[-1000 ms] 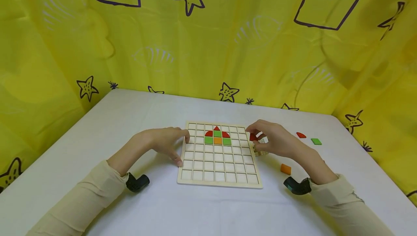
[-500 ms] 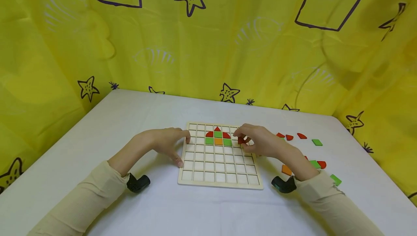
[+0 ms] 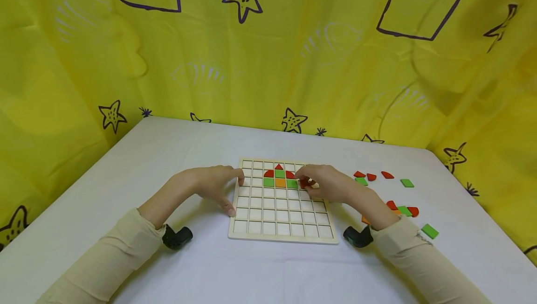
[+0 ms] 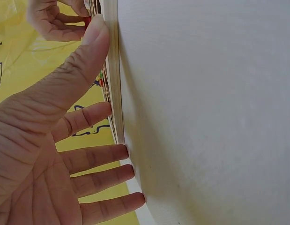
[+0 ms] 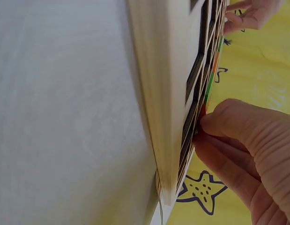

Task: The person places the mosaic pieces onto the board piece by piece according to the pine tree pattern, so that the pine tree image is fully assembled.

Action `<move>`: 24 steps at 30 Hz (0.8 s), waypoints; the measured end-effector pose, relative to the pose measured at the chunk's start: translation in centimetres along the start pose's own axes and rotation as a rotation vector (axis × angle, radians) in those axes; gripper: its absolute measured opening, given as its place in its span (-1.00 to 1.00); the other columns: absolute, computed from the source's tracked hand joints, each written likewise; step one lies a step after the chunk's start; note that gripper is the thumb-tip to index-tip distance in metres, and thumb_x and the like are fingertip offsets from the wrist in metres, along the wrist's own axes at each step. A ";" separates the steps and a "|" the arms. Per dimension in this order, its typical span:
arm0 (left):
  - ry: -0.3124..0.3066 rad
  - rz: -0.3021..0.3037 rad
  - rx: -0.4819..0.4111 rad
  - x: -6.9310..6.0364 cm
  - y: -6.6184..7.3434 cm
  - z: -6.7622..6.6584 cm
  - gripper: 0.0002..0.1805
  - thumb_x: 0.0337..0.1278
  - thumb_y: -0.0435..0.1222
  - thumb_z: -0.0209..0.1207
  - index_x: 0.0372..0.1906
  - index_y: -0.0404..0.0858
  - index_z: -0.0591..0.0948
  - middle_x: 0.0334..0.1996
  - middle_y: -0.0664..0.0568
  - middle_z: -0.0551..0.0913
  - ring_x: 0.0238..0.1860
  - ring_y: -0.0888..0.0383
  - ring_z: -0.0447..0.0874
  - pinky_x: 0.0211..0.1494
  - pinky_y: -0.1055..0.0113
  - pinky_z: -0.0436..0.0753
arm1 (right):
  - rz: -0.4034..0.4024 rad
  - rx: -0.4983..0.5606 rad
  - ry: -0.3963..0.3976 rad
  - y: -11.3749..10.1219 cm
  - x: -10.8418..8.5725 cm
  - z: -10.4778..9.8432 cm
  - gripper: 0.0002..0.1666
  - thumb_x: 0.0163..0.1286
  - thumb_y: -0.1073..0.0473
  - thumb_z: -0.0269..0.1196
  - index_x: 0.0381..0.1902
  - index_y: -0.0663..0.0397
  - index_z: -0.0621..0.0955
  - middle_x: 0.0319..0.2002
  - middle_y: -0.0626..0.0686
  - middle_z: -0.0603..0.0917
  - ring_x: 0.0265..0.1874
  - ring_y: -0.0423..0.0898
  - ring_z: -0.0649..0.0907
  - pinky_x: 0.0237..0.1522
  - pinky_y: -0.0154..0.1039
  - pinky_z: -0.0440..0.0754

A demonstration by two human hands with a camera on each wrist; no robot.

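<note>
A pale wooden grid board (image 3: pixel 283 239) lies on the table. Near its far side, several tiles sit in the cells: a red triangle (image 3: pixel 278 167) on top, a green square (image 3: pixel 279 173) between two red curved tiles, and an orange square (image 3: pixel 280 183) flanked by green ones. My left hand (image 3: pixel 215 186) rests against the board's left edge, thumb near the front, the other fingers extended along the rim. Between thumb and fingers, my right hand (image 3: pixel 329 185) pinches a red tile (image 3: pixel 305 183) at the cell right of the green one. Fingers partly hide that tile's shape.
Right of the board lie loose tiles: red curved ones (image 3: pixel 388 175), green squares (image 3: pixel 407 183), a mixed cluster (image 3: pixel 403 210) and a lone green square (image 3: pixel 430 231). The right forearm covers part of an orange tile (image 3: pixel 365 220). A yellow patterned curtain (image 3: pixel 268 61) hangs behind the table.
My right hand has moved left from beyond the board's right edge, carrying the red tile over to the cell beside the green one. My left hand stays at the left edge.
</note>
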State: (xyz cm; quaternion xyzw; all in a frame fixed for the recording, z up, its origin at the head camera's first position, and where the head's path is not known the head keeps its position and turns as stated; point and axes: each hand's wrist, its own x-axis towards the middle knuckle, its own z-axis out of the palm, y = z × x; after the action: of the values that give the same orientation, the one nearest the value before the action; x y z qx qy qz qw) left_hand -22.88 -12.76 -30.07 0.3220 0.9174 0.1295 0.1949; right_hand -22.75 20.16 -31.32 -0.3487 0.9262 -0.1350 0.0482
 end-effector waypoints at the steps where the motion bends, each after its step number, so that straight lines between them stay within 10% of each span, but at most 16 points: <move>1: 0.002 0.001 0.001 0.0 0.0 0.0 -0.30 -0.12 0.00 0.59 0.08 -0.10 0.47 0.15 -0.05 0.56 0.12 0.04 0.49 0.28 0.05 0.48 | 0.000 0.002 0.000 0.0 0.0 0.0 -0.61 0.37 0.39 0.33 0.15 0.14 0.63 -0.09 -0.02 0.70 -0.10 -0.09 0.66 0.06 -0.10 0.67; 24: 0.007 -0.003 0.004 0.2 -0.2 0.1 -0.30 -0.14 0.00 0.60 0.08 -0.09 0.47 0.15 -0.03 0.56 0.12 0.05 0.49 0.30 0.05 0.47 | 0.023 -0.012 0.119 1.6 -2.7 -0.9 -0.67 0.38 0.35 0.35 0.09 0.21 0.65 -0.02 0.09 0.74 -0.06 0.01 0.72 -0.02 -0.05 0.70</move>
State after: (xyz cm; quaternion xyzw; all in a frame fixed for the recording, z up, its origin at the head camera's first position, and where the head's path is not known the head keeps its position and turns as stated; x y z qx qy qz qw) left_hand -23.03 -12.77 -30.28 0.3204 0.9188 0.1283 0.1913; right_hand -21.88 23.22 -30.96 -0.3299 0.9321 -0.1494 -0.0075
